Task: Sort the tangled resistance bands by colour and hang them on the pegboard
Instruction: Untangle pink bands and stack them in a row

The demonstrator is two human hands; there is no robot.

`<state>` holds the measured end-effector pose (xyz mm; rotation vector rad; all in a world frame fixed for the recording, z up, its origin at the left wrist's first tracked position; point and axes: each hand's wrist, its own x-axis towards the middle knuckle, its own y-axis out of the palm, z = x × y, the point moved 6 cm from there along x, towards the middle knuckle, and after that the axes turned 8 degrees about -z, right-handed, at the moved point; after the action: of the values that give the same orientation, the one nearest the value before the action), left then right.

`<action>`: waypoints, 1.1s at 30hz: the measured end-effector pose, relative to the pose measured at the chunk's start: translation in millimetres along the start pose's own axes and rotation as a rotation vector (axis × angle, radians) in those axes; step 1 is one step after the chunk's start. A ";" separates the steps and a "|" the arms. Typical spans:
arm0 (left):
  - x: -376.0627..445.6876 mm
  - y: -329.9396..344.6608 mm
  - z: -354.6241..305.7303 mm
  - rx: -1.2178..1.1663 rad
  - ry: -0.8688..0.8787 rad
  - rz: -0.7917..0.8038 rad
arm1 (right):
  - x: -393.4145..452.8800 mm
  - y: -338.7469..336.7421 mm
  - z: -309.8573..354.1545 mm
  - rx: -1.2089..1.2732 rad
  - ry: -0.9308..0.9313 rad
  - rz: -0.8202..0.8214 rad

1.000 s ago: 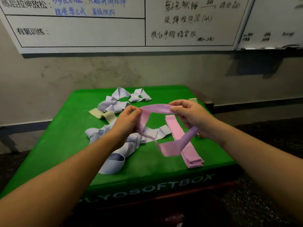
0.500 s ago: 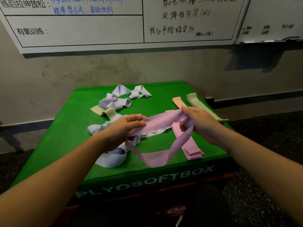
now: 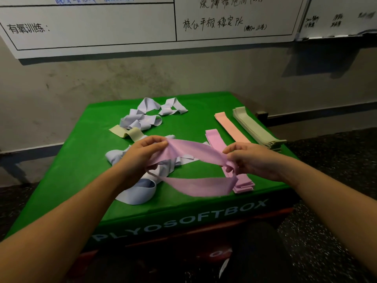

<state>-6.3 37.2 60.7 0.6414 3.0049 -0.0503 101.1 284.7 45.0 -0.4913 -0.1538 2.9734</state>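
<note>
A pink resistance band [image 3: 195, 185] is stretched as a loop between my hands, above the green soft box [image 3: 85, 166]. My left hand [image 3: 142, 154] pinches its left end; my right hand [image 3: 253, 160] grips its right end. Under the right hand lies a flat stack of pink bands [image 3: 216, 139]. Tangled pale lilac bands [image 3: 140, 119] lie at the back left, and more lilac bands [image 3: 138, 193] lie below my left hand. A yellowish band [image 3: 130, 133] lies among them. A salmon band [image 3: 230, 127] and a stack of pale green bands [image 3: 255, 127] lie flat at the right. No pegboard is in view.
The box stands against a grey wall [image 3: 102, 82]. A whiteboard [image 3: 122, 23] with handwriting hangs above it. Dark speckled floor [image 3: 326, 180] surrounds the box on the right and in front.
My hands have moved apart and pulled the pink band from a twisted loop into a wider, flatter one. The view has tilted down a little.
</note>
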 end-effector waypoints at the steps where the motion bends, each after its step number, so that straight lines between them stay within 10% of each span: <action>1: 1.0 -0.7 0.9 -0.013 -0.006 0.005 | 1.5 0.7 -3.7 -0.043 0.008 -0.010; 20: 11.9 -5.8 -2.1 -0.143 -0.013 -0.101 | 2.6 -8.3 -35.2 0.238 0.056 -0.118; 33: 21.1 -13.2 30.8 0.266 0.016 -0.174 | -5.6 2.4 -6.5 0.303 -0.144 -0.071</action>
<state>-29.1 32.3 28.7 0.3971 3.0880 -0.4619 108.3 282.1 40.4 -0.2300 0.2581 2.8868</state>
